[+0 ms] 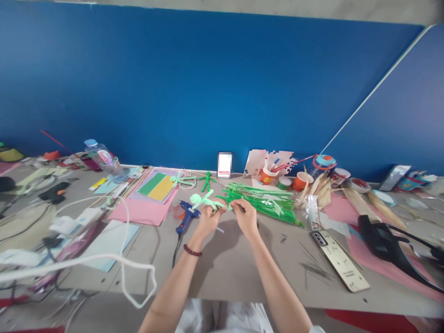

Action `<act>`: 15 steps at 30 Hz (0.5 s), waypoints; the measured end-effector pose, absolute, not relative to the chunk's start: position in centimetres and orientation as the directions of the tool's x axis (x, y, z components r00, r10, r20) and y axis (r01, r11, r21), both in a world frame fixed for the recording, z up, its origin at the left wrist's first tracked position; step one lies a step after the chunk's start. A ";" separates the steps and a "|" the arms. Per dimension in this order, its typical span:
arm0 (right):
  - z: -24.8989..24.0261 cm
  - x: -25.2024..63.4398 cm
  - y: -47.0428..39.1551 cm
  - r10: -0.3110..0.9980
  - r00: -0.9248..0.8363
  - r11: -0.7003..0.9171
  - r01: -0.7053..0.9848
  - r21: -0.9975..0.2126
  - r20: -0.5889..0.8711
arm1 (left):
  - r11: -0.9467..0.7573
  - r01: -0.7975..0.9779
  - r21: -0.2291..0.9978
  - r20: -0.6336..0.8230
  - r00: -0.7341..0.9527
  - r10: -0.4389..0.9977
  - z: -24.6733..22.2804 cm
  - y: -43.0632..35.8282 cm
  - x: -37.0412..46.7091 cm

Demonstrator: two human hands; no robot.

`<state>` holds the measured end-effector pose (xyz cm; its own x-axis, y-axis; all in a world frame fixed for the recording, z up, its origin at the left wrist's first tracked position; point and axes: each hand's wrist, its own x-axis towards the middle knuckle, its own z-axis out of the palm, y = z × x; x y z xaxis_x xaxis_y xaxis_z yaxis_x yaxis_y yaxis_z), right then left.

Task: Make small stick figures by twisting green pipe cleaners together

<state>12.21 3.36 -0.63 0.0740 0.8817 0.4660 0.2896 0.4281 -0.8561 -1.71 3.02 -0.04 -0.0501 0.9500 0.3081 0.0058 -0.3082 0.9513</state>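
Crosswise, the pale-green, fuzzy pipe-cleaner figure (206,201) lies with its round head leftward, pinched by the left hand (210,220), while the right hand's (247,216) closed fingertips apparently pinch its opposite end.

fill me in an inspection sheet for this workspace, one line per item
Surface: grey table, crowded at both sides.
Job's things: light green figure in the hands; darker green figure standing behind; green stems bundled to the right.
Clutter: pink paper, bottle, phone, thin dark strands.
Hands: left hand grips the light green figure; right hand is at its near end, grip too small to tell.
Cables: white cable loops at left; dark cord runs from the blue glue gun.
Surroundings: blue partition behind; co-workers: nothing seen.
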 end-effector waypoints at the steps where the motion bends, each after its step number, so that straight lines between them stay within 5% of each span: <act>1: -0.9 12.1 3.5 0.911 0.068 0.382 0.237 -0.893 0.408 | -0.303 -0.022 0.953 0.303 -0.019 0.953 -0.1 3.0 -1.7; 6: -1.7 11.2 3.7 0.972 -0.058 0.229 0.055 -0.972 0.226 | -0.261 -0.142 0.955 0.256 -0.056 0.965 -0.4 3.2 -1.7; 15: -0.4 10.4 2.2 0.888 -0.122 0.458 0.330 -0.825 0.444 | -0.258 -0.120 0.959 0.225 -0.239 0.945 -0.7 3.4 -1.2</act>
